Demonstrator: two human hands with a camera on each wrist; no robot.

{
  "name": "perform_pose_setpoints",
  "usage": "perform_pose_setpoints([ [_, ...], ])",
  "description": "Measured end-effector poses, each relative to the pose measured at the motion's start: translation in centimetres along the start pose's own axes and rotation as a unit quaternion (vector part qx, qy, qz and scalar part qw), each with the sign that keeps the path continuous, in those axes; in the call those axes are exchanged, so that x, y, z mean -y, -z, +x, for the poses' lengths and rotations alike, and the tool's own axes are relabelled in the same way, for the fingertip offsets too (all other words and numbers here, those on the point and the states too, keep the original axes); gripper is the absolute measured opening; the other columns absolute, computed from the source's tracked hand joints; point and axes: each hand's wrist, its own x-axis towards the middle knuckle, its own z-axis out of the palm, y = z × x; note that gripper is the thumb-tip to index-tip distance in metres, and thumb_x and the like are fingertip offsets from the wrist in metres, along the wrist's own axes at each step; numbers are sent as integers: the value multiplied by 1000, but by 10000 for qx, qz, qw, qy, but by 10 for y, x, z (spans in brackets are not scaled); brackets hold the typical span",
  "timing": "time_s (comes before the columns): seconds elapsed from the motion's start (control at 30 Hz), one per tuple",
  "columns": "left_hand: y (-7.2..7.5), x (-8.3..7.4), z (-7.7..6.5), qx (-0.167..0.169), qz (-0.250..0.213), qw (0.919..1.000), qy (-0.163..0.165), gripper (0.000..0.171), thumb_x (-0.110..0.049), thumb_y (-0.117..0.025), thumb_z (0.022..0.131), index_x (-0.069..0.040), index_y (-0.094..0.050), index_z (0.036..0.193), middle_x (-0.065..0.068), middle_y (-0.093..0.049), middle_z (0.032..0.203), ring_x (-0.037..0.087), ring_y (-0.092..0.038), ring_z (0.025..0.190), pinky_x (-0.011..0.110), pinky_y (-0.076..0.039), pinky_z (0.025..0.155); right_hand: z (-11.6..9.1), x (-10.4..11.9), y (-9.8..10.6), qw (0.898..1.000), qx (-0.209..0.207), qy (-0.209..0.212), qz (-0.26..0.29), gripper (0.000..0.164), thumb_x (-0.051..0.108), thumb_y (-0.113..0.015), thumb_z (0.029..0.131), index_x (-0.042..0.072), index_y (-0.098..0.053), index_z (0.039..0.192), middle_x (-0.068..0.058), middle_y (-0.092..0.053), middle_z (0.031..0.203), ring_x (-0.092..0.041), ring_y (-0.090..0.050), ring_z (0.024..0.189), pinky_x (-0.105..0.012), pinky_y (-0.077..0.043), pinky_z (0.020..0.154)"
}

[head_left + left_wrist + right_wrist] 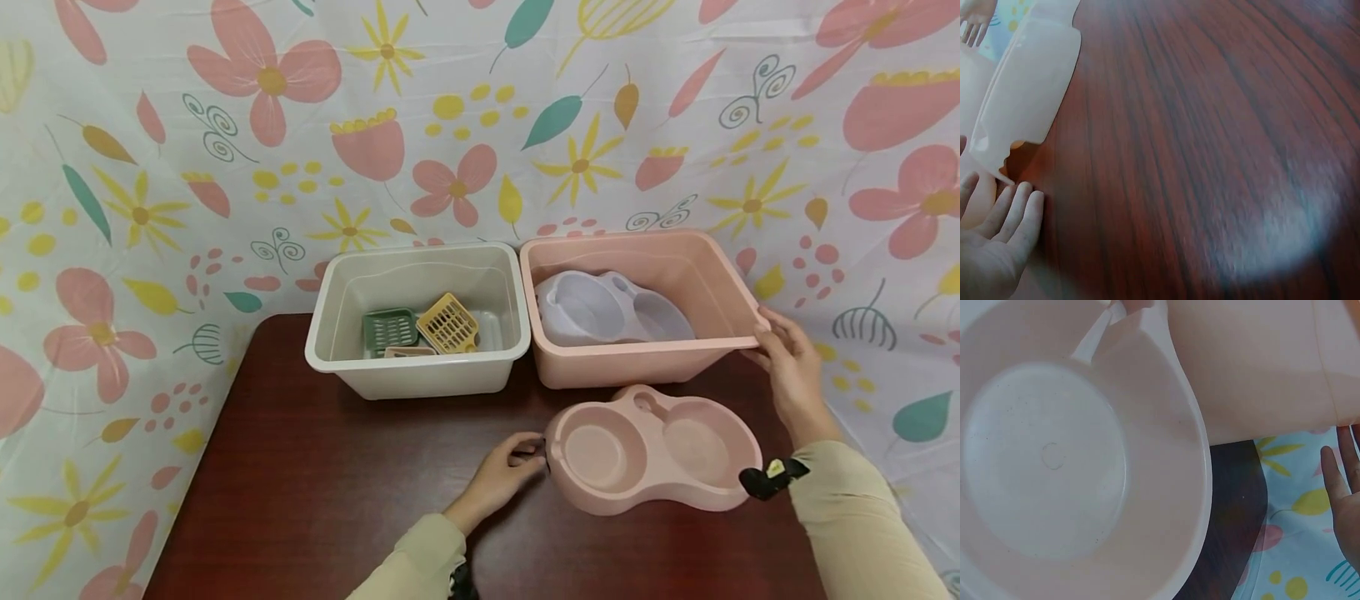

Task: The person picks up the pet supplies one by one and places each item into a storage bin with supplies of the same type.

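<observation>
A pink double pet bowl (652, 450) with two round hollows sits on the table in front of a pink bin (622, 367). My left hand (498, 479) is at the bowl's left end, with its fingertips by a notch in the bowl's lower edge in the left wrist view. At the bin's right rim is my right hand (791, 375), its fingertips touching the corner. In the right wrist view, that hand's fingers look extended and its thumb stands apart. Inside the pink bin lies a pale lavender double bowl (626, 304).
A light grey bin (420, 379) stands left of the pink one. It holds a green slotted scoop (390, 329), a yellow slotted scoop (450, 323) and a partly hidden beige piece (408, 352). Flowered cloth (450, 108) hangs behind the dark red wooden table (315, 483).
</observation>
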Motion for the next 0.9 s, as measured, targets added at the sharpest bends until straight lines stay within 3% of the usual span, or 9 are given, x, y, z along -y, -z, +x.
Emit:
perform_pose_setpoints([
  [0.3,-16,-2,12,-146,-308,9994,60,46,-28,-68,95,-13,-58,137,8,-63,116,12,-59,93,29,-49,82,-3,0,-3,9999,-101,-46,-2,37,-1,-57,98,2,-58,135,3,-64,116,-8,-66,86,-19,-54,70],
  [0.63,-29,-6,21,-322,-590,9974,243,51,-19,-71,91,-8,-56,139,6,-62,101,12,-59,81,26,-51,67,-4,-2,-3,10000,-58,0,-34,34,3,-58,99,8,-63,132,1,-62,124,-8,-66,89,-19,-54,71],
  [0.9,-35,-9,25,-542,-407,9976,142,48,-20,-71,91,-8,-58,136,2,-62,90,8,-56,79,23,-49,63,-4,-2,-2,9999,55,61,-81,34,4,-56,100,8,-61,134,-2,-57,132,-8,-64,92,-19,-54,73],
])
